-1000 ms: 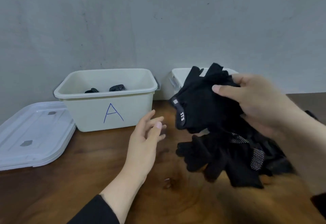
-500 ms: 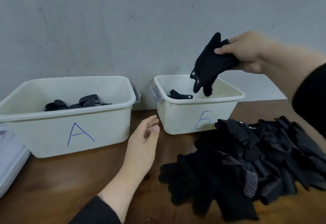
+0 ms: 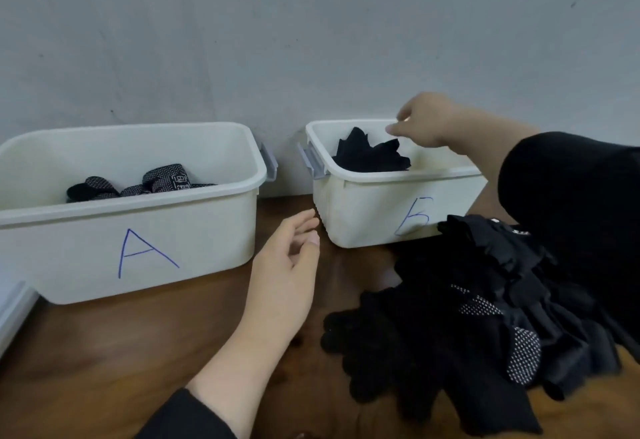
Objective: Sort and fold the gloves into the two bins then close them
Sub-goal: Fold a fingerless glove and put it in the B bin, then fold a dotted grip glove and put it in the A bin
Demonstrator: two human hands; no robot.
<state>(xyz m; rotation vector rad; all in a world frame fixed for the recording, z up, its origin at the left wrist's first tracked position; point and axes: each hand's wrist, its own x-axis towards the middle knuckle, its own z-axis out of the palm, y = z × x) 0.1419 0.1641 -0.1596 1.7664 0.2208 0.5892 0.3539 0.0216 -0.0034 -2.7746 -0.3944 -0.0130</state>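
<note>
**Black glove lies in bin B, both hands empty**

Where the dark wooden table (image 3: 104,362) runs nearest the viewer, a loose heap of black gloves (image 3: 478,328) spreads over its right side, soft knit fabric with a few palms speckled in white grip dots. Left of the heap the left hand (image 3: 284,276) hovers or rests low over the wood, palm turned inward, fingers relaxed and slightly curled, grasping nothing; a black sleeve covers the forearm. At the far left edge a sliver of a translucent plastic lid (image 3: 14,314) shows.

Farther back stand two cream plastic bins, rectangular with rounded corners and grey side latches. Bin A (image 3: 194,231), on the left, is marked with a blue letter and holds dotted black gloves (image 3: 138,184). Bin B (image 3: 374,210), on the right and near bin A, holds a crumpled plain black glove (image 3: 370,156) against its left inner side. The right hand (image 3: 420,123) reaches over bin B's far rim just above that glove, fingers loosely spread and released, holding nothing. Behind everything rises a scuffed grey wall (image 3: 311,40).
</note>
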